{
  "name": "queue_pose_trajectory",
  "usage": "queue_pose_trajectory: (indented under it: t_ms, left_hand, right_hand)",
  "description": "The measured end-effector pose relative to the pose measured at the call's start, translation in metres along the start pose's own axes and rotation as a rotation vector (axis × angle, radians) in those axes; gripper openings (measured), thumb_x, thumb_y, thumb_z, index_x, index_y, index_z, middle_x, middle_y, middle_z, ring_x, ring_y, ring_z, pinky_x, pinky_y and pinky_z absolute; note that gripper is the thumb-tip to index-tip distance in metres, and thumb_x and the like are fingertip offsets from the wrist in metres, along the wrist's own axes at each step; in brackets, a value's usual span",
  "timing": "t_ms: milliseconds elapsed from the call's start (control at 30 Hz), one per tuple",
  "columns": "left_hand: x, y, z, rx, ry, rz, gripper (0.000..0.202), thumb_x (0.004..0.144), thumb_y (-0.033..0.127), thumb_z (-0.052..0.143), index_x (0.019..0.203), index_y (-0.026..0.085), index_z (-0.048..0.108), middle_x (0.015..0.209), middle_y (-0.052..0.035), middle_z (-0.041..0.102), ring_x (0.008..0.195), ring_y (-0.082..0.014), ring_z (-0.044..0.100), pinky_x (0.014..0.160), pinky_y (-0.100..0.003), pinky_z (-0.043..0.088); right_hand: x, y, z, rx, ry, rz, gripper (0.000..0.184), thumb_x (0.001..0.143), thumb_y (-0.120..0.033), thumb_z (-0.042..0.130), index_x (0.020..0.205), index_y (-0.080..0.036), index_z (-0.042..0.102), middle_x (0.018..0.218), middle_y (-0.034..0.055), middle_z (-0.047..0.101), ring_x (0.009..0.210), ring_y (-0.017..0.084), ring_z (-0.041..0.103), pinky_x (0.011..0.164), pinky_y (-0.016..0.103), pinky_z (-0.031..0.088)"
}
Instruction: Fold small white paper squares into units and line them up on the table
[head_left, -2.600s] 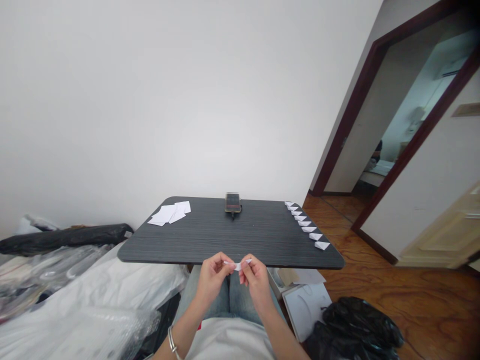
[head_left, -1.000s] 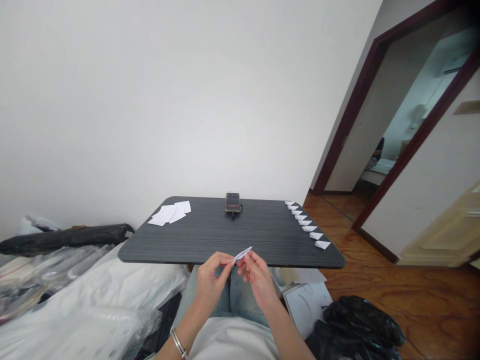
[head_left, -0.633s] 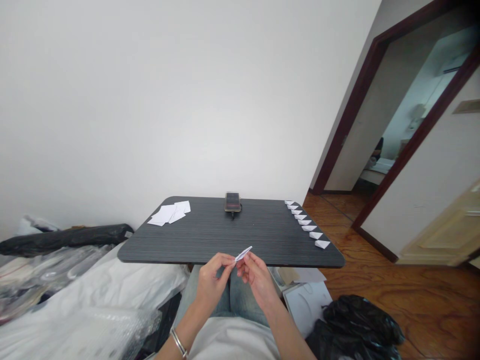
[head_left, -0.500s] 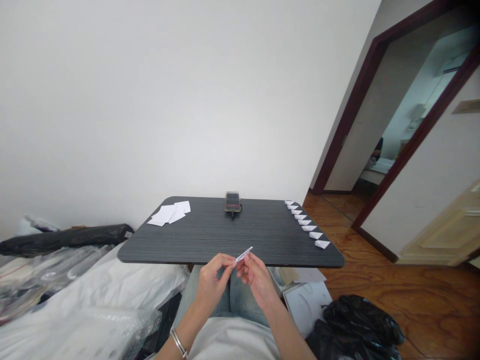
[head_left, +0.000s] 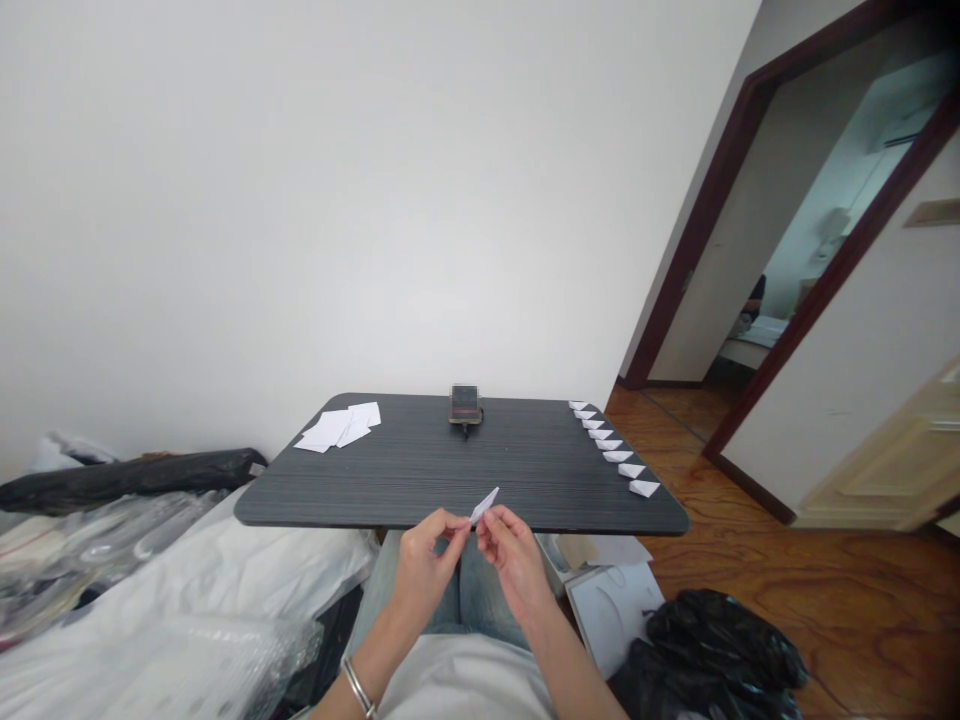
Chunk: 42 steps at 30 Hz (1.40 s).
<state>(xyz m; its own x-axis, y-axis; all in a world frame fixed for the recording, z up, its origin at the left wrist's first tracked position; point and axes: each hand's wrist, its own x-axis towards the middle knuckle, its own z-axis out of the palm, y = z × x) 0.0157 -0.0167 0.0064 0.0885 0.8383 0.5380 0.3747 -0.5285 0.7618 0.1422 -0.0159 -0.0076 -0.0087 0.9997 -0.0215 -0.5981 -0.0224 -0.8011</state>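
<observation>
At centre left of the frame: loose white sheets (head_left: 330, 428), likely spare stock. Lower centre: left hand (head_left: 424, 560), pinching one end of a folded paper (head_left: 485, 504); right hand (head_left: 519, 562), pinching its right edge, apparently to steady it. Centre right: folded pieces (head_left: 609, 445), rowed, probably for separation.

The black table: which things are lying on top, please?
Overlapping white paper sheets at left, a phone-like device near the back, and folded white papers along the right edge. The sheets' overlapped parts are covered.
</observation>
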Motion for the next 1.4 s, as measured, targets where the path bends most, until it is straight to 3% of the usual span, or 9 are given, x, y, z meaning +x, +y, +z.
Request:
queue_pose_trajectory:
  t_ms: [300,433,700,833,967,1167,1400]
  left_hand:
    - [-0.002,-0.003,0.002,-0.033,-0.006,0.021,0.012,0.081,0.018,0.055,0.072,0.016,0.063,0.064,-0.0011,0.063,0.060,-0.0135,0.061,0.060,-0.022,0.048]
    - [0.000,-0.005,0.002,-0.060,-0.003,-0.004,0.011,0.080,0.019,0.056,0.074,0.016,0.064,0.065,-0.0013,0.063,0.062,-0.0144,0.062,0.061,-0.023,0.049]
    - [0.001,0.003,-0.001,-0.192,-0.039,-0.038,0.018,0.080,0.025,0.057,0.067,0.016,0.062,0.066,-0.0026,0.062,0.063,-0.0148,0.057,0.062,-0.024,0.044]
    - [0.007,0.005,-0.002,-0.478,-0.102,-0.205,0.029,0.083,0.037,0.052,0.065,0.014,0.059,0.062,-0.0008,0.055,0.057,-0.0120,0.049,0.054,-0.022,0.039]
    - [0.010,-0.001,-0.003,-0.658,-0.305,-0.429,0.033,0.077,0.043,0.058,0.065,0.013,0.057,0.053,0.0032,0.046,0.046,-0.0081,0.037,0.044,-0.019,0.030]
    - [0.007,-0.005,-0.004,-0.797,-0.452,-0.553,0.038,0.079,0.045,0.056,0.059,0.013,0.052,0.048,0.0045,0.041,0.043,-0.0062,0.030,0.042,-0.020,0.021]
    - [0.004,-0.002,-0.003,-0.911,-0.498,-0.615,0.040,0.073,0.048,0.062,0.057,0.013,0.050,0.049,0.0048,0.038,0.044,-0.0058,0.025,0.043,-0.022,0.015]
  right_hand:
    - [0.000,-0.002,0.001,0.238,-0.010,0.067,0.027,0.057,-0.029,0.082,0.064,-0.016,0.060,0.053,-0.0054,0.049,0.047,0.004,0.038,0.043,0.012,0.032]
    - [-0.002,-0.001,0.002,0.176,-0.063,0.051,0.025,0.061,-0.030,0.080,0.065,-0.016,0.058,0.053,-0.0049,0.049,0.047,0.005,0.036,0.043,0.013,0.031]
    - [0.001,0.003,-0.002,-0.015,-0.081,-0.121,0.024,0.067,-0.034,0.075,0.065,-0.016,0.059,0.054,-0.0056,0.045,0.046,0.005,0.032,0.042,0.016,0.024]
    - [0.002,0.003,-0.003,-0.060,-0.153,-0.136,0.028,0.068,-0.039,0.073,0.065,-0.016,0.058,0.055,-0.0051,0.045,0.045,0.006,0.029,0.041,0.019,0.020]
    - [0.003,0.005,-0.003,-0.105,-0.236,-0.127,0.029,0.069,-0.041,0.071,0.065,-0.016,0.058,0.054,-0.0052,0.043,0.045,0.006,0.026,0.042,0.020,0.018]
    - [0.005,0.006,-0.009,-0.123,-0.343,-0.061,0.030,0.071,-0.043,0.069,0.068,-0.015,0.060,0.054,-0.0024,0.050,0.046,0.007,0.031,0.043,0.021,0.019]
    - [0.005,-0.001,-0.012,-0.136,-0.428,0.019,0.030,0.069,-0.042,0.072,0.064,-0.015,0.059,0.054,-0.0029,0.048,0.048,0.008,0.031,0.045,0.022,0.020]
